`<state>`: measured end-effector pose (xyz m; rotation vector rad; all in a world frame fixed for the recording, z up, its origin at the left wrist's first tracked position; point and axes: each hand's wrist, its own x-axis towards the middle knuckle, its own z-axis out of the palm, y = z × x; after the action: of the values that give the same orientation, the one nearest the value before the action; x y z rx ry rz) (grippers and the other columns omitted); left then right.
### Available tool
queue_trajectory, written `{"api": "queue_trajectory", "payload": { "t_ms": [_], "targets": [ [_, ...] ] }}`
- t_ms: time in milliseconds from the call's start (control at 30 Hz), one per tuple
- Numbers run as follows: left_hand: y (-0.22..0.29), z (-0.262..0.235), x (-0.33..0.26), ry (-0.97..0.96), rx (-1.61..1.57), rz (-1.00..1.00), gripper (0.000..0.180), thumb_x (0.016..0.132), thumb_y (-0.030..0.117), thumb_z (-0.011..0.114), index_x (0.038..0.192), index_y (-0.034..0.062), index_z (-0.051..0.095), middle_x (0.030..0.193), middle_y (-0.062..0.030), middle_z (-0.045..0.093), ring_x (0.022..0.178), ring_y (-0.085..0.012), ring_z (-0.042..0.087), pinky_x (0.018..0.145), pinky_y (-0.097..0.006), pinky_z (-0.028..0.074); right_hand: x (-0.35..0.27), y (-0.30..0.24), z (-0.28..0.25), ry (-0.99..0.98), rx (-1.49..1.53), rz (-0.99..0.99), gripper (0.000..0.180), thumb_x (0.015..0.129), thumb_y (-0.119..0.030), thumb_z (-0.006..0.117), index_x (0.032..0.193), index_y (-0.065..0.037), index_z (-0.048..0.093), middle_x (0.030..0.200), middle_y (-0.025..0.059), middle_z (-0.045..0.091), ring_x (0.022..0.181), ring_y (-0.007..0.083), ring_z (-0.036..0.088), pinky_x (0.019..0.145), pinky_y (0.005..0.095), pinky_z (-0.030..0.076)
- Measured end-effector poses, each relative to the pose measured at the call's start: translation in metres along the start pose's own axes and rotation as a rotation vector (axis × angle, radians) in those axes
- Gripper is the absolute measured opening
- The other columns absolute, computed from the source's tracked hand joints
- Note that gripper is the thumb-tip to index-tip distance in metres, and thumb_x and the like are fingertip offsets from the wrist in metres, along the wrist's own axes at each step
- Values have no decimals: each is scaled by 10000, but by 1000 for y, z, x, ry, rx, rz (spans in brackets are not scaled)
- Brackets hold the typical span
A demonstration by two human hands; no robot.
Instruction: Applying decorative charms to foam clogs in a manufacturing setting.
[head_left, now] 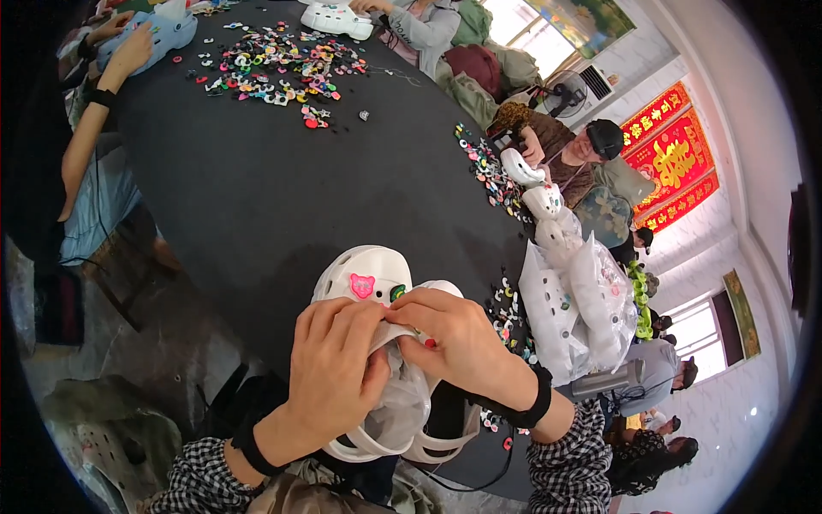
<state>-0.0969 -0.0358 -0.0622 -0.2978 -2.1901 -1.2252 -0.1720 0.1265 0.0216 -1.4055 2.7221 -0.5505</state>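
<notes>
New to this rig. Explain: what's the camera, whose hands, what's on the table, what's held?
No machine here: a person works bare-handed. The single picture comes from a fisheye camera on their head, looking down, so straight edges bend. The left hand and right hand meet at the opening of a white clog; exactly what the fingertips pinch is hidden. A pink bear-shaped charm sits on its toe, and crumpled translucent plastic shows inside. On the dark table lie loose colourful charms and bagged white clogs.

FREE: tabletop (282, 184) middle | BLOCKED: charm pile (278, 64), far; bagged shoes (599, 300), right; clogs (340, 272), near
</notes>
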Motion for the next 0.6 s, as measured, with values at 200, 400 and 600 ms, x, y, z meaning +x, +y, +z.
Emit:
{"api": "queue_trajectory", "payload": {
  "t_ms": [200,400,600],
  "targets": [
    [-2,3,-1,-21,36,18,477,750,39,658,1215,-22,567,1123,-162,629,1089,-369,564,989,-503,408,10,-3,-3,-118,-76,5,217,765,-94,675,961,-5,650,963,142,653,860,325,669,707,422,548],
    [3,1,3,-3,86,64,486,735,55,677,1203,-28,575,1068,-152,627,1052,-338,579,974,-482,432,-8,-14,9,88,-113,48,358,747,-64,690,1091,-20,599,1038,130,653,923,342,666,715,423,550],
    [2,1,1,51,70,42,524,714,28,687,1222,-33,570,1076,-158,624,1056,-345,583,958,-472,452,-3,-21,9,202,-192,-46,452,722,-11,681,1155,-19,551,1045,152,664,984,346,660,815,431,535]
  ]
}}
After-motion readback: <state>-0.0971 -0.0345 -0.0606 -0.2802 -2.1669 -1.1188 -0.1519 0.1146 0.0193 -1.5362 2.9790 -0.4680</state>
